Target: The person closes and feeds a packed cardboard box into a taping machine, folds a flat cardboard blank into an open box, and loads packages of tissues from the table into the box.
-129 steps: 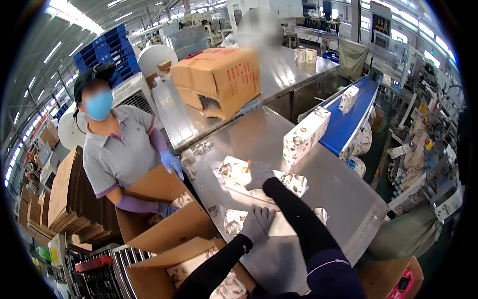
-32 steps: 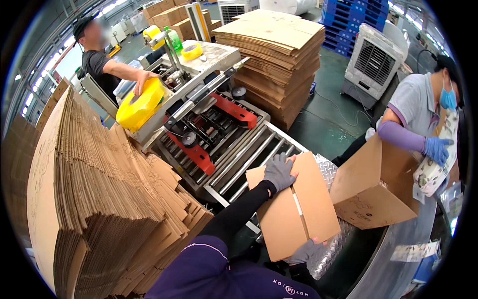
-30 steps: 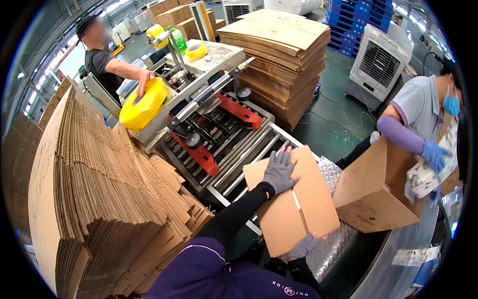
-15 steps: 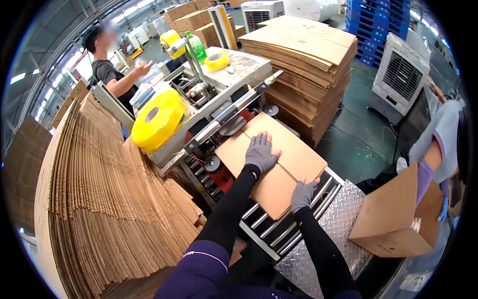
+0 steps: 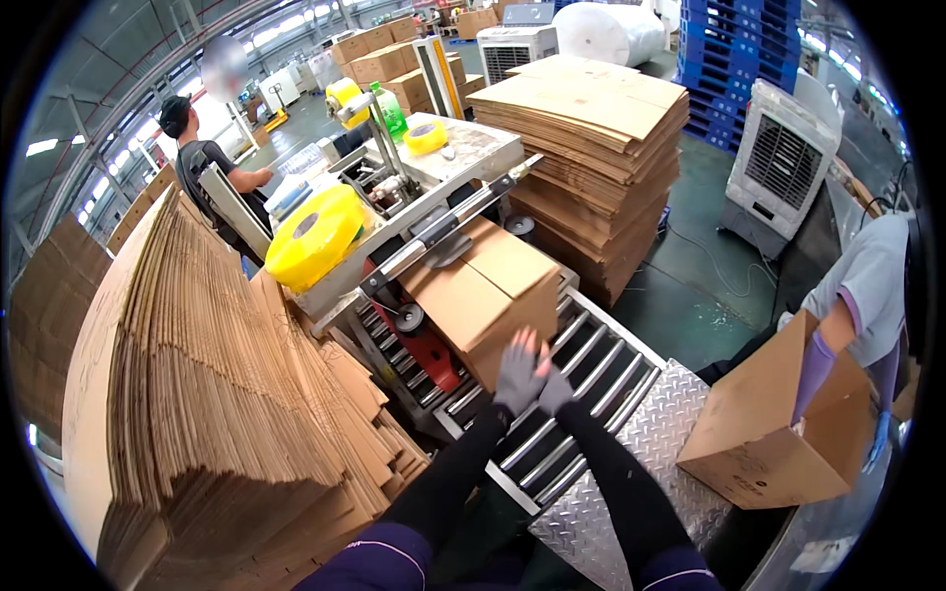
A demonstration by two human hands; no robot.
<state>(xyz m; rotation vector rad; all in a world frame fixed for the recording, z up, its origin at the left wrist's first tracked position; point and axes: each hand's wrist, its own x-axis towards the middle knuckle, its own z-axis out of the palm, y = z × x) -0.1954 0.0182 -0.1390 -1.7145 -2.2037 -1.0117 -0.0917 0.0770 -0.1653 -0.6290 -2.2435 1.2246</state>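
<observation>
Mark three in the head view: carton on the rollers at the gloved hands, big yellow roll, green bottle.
Carton [image 5: 486, 294]: head view, on its top face.
Big yellow roll [image 5: 317, 241]: head view, on its flat yellow side.
Green bottle [image 5: 392, 115]: head view, on its body.

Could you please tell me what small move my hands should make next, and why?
Probably a gentle forward push on the cardboard box with left hand and right hand: both are at its near side, its far end appears to reach the metal crossbar, and it sits on the roller conveyor.
</observation>
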